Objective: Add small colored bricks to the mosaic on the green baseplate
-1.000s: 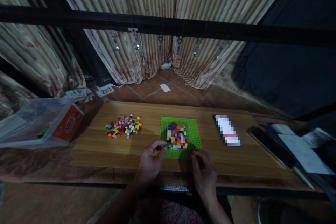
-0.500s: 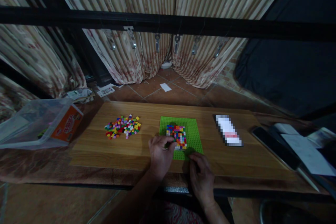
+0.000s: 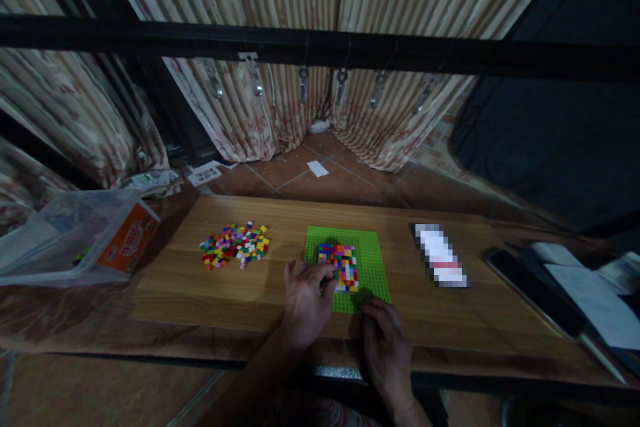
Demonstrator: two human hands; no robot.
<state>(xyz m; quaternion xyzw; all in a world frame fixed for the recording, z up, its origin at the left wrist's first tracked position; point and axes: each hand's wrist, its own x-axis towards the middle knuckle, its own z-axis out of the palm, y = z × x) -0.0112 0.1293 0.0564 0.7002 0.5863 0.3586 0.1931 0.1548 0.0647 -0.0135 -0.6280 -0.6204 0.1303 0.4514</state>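
From the left, we see a clear plastic bin (image 3: 65, 217), then a scattered pile of small colourful bricks (image 3: 245, 247) on a wooden board (image 3: 175, 290). Next, the left hand (image 3: 307, 295) bends thumb and forefinger close together over the near left of a multicoloured brick block (image 3: 347, 268) on a green baseplate (image 3: 374, 263); we cannot tell whether they pinch a piece. The right hand (image 3: 387, 339) curls its fingers inward at the baseplate's near edge, their grip unclear to us, with a phone (image 3: 443, 257) lying farther right.
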